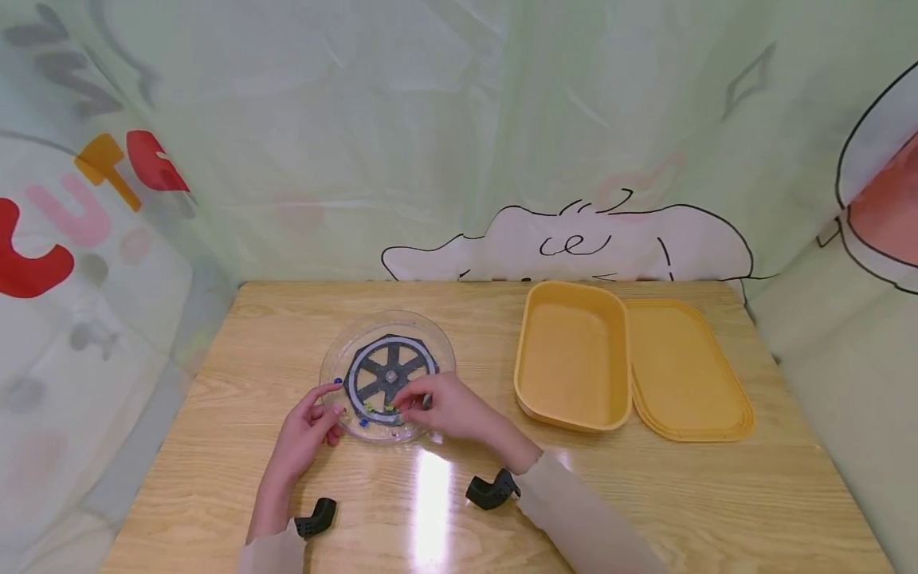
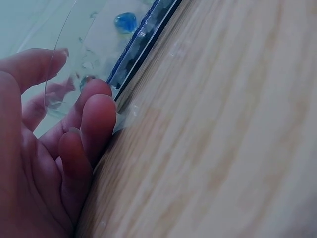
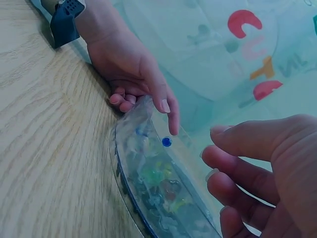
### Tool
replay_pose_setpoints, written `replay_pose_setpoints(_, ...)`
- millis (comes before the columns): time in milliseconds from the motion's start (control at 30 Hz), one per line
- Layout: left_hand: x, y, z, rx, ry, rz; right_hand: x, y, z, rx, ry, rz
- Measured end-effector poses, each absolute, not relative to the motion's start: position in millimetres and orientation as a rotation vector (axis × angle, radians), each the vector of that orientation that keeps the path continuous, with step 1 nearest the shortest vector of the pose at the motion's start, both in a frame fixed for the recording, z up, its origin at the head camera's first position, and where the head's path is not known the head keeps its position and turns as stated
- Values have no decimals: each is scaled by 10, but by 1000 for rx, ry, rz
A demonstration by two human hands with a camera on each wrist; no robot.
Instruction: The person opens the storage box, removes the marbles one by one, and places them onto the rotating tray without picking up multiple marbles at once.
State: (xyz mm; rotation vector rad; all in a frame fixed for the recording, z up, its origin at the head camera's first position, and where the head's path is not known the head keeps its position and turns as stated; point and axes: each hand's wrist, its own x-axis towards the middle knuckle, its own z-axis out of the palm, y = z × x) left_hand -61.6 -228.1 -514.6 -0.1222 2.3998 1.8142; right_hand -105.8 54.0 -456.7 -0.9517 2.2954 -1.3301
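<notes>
A clear round dish (image 1: 387,317) sits on the table, with a dark spoked wheel shape (image 1: 391,348) showing through it. Small glassy beads in blue, green and yellow lie in the dish, including a blue bead (image 3: 167,142) by the rim. My left hand (image 1: 304,426) grips the dish's left rim, thumb and index finger over the edge and the other fingers curled outside. The left wrist view shows another blue bead (image 2: 126,23) through the clear wall. Over the dish's right front hovers my right hand (image 1: 445,405), thumb and bent fingers apart, nothing visible between them.
To the right stands a yellow tub (image 1: 574,359), with a yellow lid (image 1: 688,375) lying flat beside it. Black wrist pieces (image 1: 492,490) are worn on both forearms. A printed curtain (image 1: 358,159) hangs behind the wooden table (image 1: 645,510).
</notes>
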Motion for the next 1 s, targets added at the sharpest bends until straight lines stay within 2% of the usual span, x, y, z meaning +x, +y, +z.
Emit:
replay_pose_setpoints(600,-624,-2361,-5149,-86,2420,1909,-1173,749,-4443,-877,2264,-1521)
replay_pose_setpoints(800,-582,-2427,-5115,-116,2349,2131,-1213,917,-4341,-824,2284,-1570)
replay_pose_setpoints(1000,-475,-2582,-5008,-174,2427,2099,-1164,1194,-4239,-708,2387,-1552)
